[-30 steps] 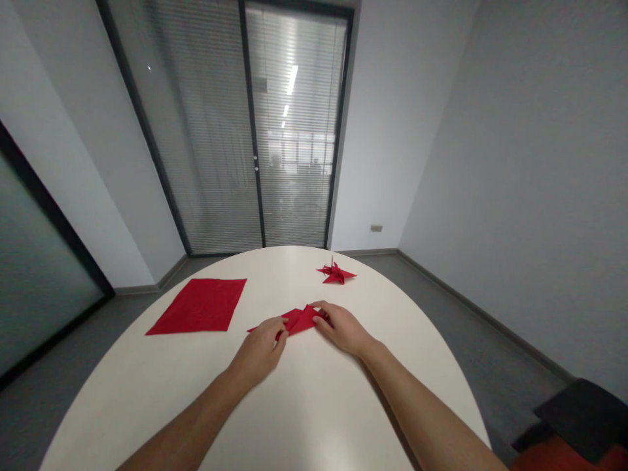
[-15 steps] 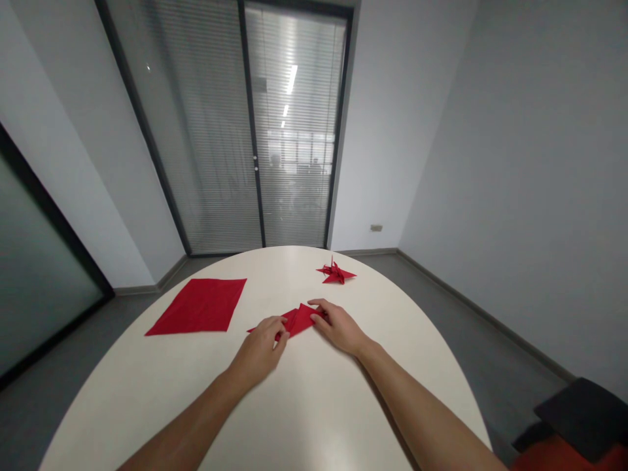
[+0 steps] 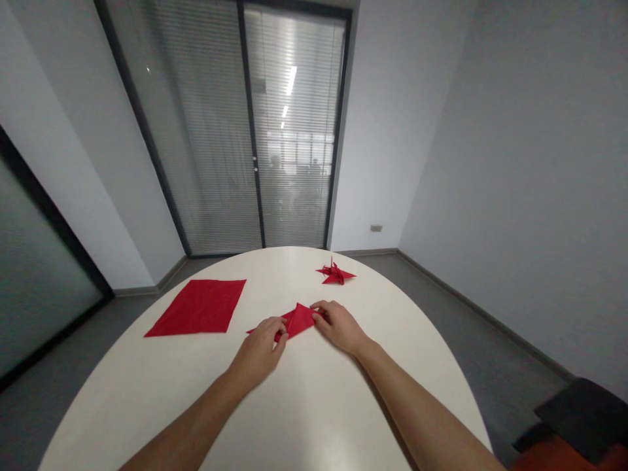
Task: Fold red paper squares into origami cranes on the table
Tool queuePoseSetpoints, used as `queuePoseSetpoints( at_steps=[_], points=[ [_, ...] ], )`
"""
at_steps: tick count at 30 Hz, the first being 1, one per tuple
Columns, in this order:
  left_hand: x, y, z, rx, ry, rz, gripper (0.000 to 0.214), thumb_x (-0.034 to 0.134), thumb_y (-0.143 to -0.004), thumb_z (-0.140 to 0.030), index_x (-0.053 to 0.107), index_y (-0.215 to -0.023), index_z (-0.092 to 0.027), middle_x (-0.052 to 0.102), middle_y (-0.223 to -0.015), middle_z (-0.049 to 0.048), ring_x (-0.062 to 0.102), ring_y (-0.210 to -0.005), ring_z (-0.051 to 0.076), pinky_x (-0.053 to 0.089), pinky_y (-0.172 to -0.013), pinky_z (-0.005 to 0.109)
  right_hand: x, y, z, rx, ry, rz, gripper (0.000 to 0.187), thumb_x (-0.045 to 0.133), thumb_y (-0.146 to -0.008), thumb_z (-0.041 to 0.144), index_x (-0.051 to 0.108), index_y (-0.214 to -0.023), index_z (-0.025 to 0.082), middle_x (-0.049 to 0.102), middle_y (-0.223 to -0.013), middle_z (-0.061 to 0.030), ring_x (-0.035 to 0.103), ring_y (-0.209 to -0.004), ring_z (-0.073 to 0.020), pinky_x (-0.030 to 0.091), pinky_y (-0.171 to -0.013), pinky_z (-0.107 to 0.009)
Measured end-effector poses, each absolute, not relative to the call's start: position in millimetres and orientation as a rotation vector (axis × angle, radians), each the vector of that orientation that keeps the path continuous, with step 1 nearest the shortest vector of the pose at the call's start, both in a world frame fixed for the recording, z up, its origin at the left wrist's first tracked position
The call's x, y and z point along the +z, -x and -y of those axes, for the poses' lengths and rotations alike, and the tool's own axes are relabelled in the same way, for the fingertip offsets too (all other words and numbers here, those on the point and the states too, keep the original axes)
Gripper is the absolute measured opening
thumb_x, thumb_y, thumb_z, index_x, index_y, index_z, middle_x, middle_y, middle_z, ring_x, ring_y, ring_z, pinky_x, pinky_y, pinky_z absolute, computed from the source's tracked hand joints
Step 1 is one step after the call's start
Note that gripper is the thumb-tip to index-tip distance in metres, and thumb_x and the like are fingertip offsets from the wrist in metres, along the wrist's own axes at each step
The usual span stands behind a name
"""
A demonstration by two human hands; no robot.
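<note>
A partly folded red paper (image 3: 296, 320) lies flat on the white round table (image 3: 304, 405), in front of me. My left hand (image 3: 259, 352) presses on its left part, fingers curled down onto the paper. My right hand (image 3: 339, 325) rests on its right end, fingertips pinching the edge. Both hands touch the same sheet.
A flat red square sheet (image 3: 200, 306) lies at the table's left. A finished red folded figure (image 3: 335, 273) stands at the far right of the table. Glass doors with blinds (image 3: 255, 131) stand behind. A dark chair (image 3: 579, 418) sits at the lower right.
The right hand has slid slightly left along the paper's right end, and the paper's top now shows a sharper point. The left hand has barely moved.
</note>
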State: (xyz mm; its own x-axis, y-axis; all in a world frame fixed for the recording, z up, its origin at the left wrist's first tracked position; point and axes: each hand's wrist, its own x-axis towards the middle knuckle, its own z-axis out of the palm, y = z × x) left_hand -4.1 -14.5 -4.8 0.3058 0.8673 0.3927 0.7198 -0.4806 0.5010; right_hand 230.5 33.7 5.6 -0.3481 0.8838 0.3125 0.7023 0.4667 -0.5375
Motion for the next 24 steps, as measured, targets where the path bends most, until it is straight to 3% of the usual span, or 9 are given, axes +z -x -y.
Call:
queuePoseSetpoints(
  at_steps=[4, 8, 13, 19, 24],
  points=[
    [-4.8, 4.1, 13.9, 0.927, -2.344, -1.451, 0.014, 0.047, -0.093, -0.018, 0.059, -0.088, -0.022, 0.068, -0.113, 0.008, 0.063, -0.109, 0.024, 0.051, -0.094, 0.04, 4.5, -227.5, -35.3, 0.402, 1.309, 2.153, 0.027, 0.051, -0.097, 0.033, 0.069, -0.113, 0.02, 0.072, -0.1, -0.008, 0.062, -0.093, -0.0221, 0.044, -0.084, -0.033],
    [-2.9, 4.4, 15.8, 0.92, -2.345, -1.442, 0.009, 0.052, -0.09, -0.017, 0.059, -0.087, -0.022, 0.068, -0.113, 0.0079, 0.063, -0.109, 0.025, 0.051, -0.094, 0.04, 7.2, -231.8, -33.5, 0.45, 1.28, 2.161, 0.022, 0.053, -0.094, 0.028, 0.069, -0.107, 0.02, 0.07, -0.091, -0.006, 0.06, -0.085, -0.0204, 0.043, -0.077, -0.031],
    [-4.5, 5.7, 17.9, 0.949, -2.362, -1.402, 0.009, 0.06, -0.084, -0.016, 0.061, -0.091, -0.022, 0.066, -0.12, 0.009, 0.061, -0.117, 0.026, 0.05, -0.099, 0.043, 12.9, -244.0, -28.2, 0.53, 1.174, 2.224, 0.018, 0.062, -0.078, 0.012, 0.066, -0.095, 0.02, 0.064, -0.082, -0.0016, 0.055, -0.075, -0.0172, 0.042, -0.069, -0.027],
    [-5.2, 6.1, 17.1, 0.951, -2.383, -1.389, 0.013, 0.062, -0.084, -0.018, 0.064, -0.096, -0.022, 0.067, -0.121, 0.0094, 0.06, -0.118, 0.027, 0.049, -0.103, 0.044, 12.2, -248.5, -31.1, 0.608, 1.005, 2.22, 0.024, 0.055, -0.078, 0.002, 0.069, -0.086, 0.02, 0.067, -0.105, -0.0059, 0.062, -0.097, -0.0197, 0.046, -0.088, -0.033],
    [-2.6, 5.9, 17.0, 0.936, -2.374, -1.413, 0.011, 0.057, -0.088, -0.019, 0.068, -0.092, -0.022, 0.069, -0.12, 0.0089, 0.062, -0.118, 0.026, 0.05, -0.103, 0.043, 6.6, -248.7, -38.1, 0.704, 1.036, 2.075, 0.029, 0.047, -0.084, 0.004, 0.071, -0.084, 0.02, 0.064, -0.127, -0.0084, 0.058, -0.121, -0.0228, 0.041, -0.105, -0.04]
  ],
)
